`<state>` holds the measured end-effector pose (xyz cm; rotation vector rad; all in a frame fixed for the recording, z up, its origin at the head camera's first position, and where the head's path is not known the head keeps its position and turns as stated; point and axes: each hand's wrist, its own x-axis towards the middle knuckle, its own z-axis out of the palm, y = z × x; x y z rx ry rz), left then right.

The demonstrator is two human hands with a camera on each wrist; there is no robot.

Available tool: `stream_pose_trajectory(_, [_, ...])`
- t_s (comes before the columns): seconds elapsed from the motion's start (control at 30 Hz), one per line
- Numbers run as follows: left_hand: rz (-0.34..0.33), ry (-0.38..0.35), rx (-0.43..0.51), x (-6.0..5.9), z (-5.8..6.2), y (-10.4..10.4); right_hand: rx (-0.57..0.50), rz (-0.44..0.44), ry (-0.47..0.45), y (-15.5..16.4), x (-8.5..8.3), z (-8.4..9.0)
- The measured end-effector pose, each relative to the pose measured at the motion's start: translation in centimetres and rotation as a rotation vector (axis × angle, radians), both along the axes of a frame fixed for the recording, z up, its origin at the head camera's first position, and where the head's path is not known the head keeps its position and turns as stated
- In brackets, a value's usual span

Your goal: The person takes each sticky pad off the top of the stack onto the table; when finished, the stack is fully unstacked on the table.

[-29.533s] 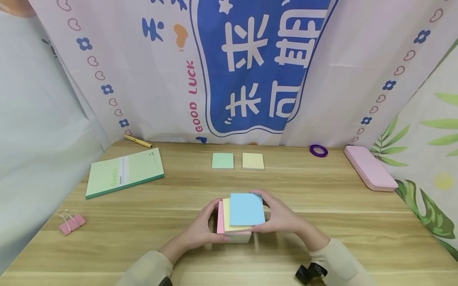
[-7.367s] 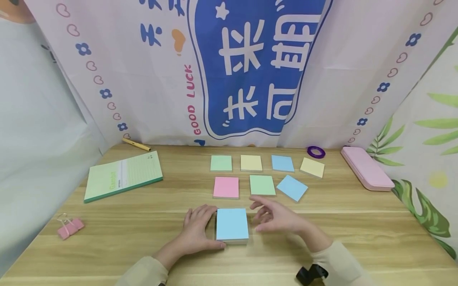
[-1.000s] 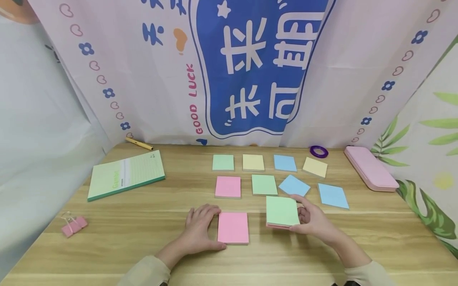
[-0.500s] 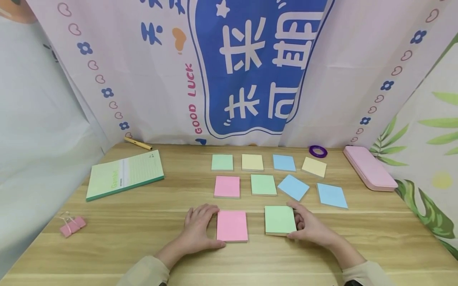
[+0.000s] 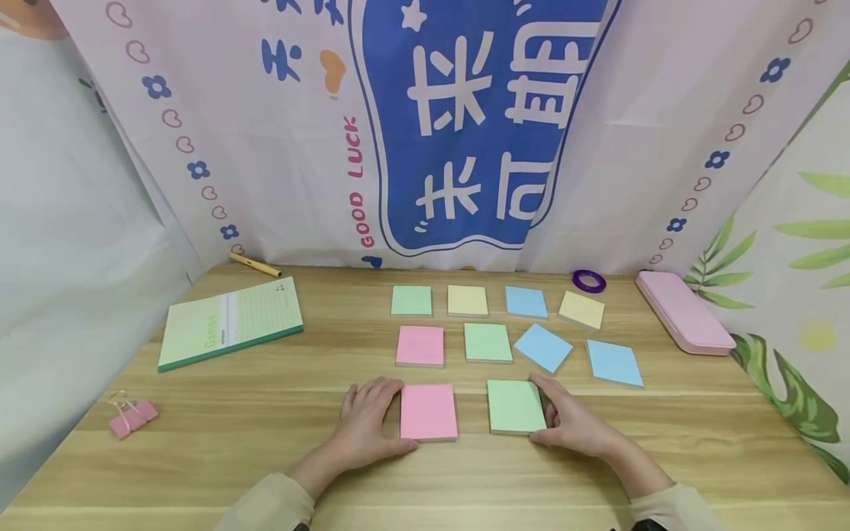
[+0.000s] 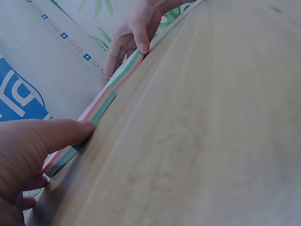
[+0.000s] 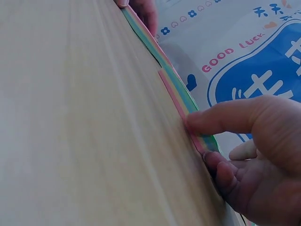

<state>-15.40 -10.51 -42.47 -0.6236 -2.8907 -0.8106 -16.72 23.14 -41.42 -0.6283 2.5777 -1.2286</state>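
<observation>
In the head view, two low stacks of sticky note pads lie side by side near the front of the table. My left hand [image 5: 367,425] holds the pink-topped sticky note stack [image 5: 428,413], thumb at its near edge and fingers at its far left corner. The right hand [image 5: 576,419] grips the green-topped sticky note stack [image 5: 516,407] by its right side, thumb in front and forefinger behind. Coloured layers show along both edges in the wrist views; my left thumb [image 6: 70,133] and right thumb [image 7: 225,117] press against them.
Behind the hands, separate pads in green, yellow, blue and pink [image 5: 420,346] form two rows. A notebook [image 5: 232,322], a yellow pen [image 5: 255,264] and a pink binder clip [image 5: 133,419] lie left. Purple tape [image 5: 589,281] and a pink case [image 5: 684,313] are at right.
Over the last second, the right hand lowered the green-topped stack to the table beside the pink-topped one. Since the oldest frame, one tall stack has been spread into rows of pads.
</observation>
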Motion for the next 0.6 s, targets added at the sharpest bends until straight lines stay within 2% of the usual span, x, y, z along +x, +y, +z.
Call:
stream_pose_trajectory(0.27, [0.015, 0.012, 0.003, -0.1, -0.1, -0.1, -0.006, 0.007, -0.001, -0.1, -0.1, 0.2])
stream_pose_trajectory(0.4, [0.007, -0.049, 0.042, 0.1, 0.0, -0.5, -0.034, 0.015, -0.042, -0.1, 0.2, 1.2])
stream_pose_trajectory(0.5, [0.004, -0.133, 0.101, -0.2, 0.9, -1.1, -0.061, -0.006, 0.048, -0.1, 0.2, 2.4])
stream_pose_trajectory(0.6, [0.020, -0.162, 0.113, -1.3, 2.6, -1.8, -0.055, -0.091, 0.230, 0.0, -0.5, 4.1])
